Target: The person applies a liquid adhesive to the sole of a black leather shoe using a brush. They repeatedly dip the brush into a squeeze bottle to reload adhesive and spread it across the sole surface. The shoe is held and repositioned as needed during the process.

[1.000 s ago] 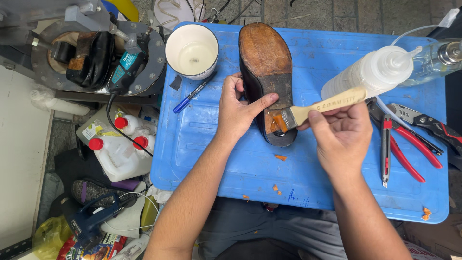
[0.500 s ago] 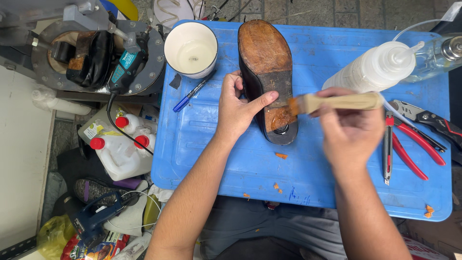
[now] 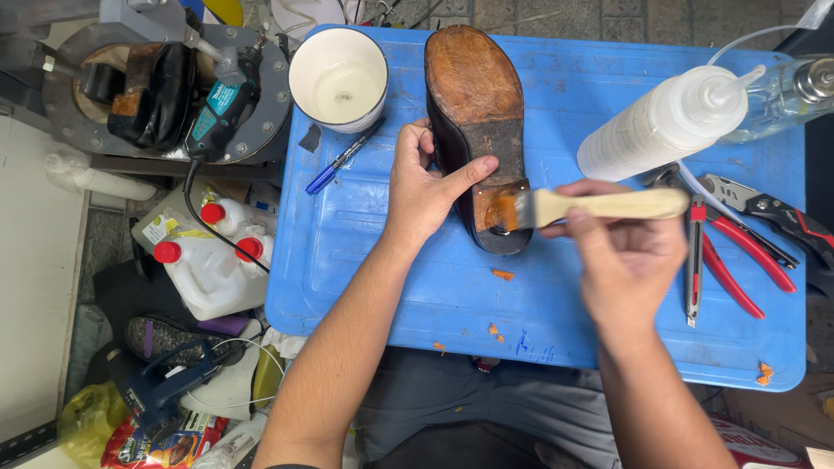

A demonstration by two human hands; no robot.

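**Glue brush on a shoe heel, over a blue plastic counter**

The work surface is a blue moulded plastic counter (image 3: 391,278), scuffed and dotted with small orange scraps, set over grey paving bricks visible at 12 o'clock. In its middle lies a shoe (image 3: 476,113) sole up, toe toward 12 o'clock, its leather sole brown and worn. The left hand (image 3: 426,187) grasps the shoe from the 9 o'clock side, fingers curled round its edge and thumb pressed across the sole just above the heel. The right hand (image 3: 630,252), at 3 o'clock from the heel, has its fingers clenched round the pale wooden handle of a flat brush (image 3: 591,205), whose orange-stained bristles touch the wet, glossy heel.

At 11 o'clock of the shoe stands a white cup (image 3: 339,78) with a blue pen (image 3: 343,158) just beside it. At 2 o'clock lies a white squeeze bottle (image 3: 665,122); red-handled pliers (image 3: 738,260) rest at the counter's 3 o'clock edge. Off the counter at 9 o'clock, clutter crowds the floor: white jugs with red caps (image 3: 213,260), a teal rotary tool (image 3: 213,113) and a blue power tool (image 3: 161,391).
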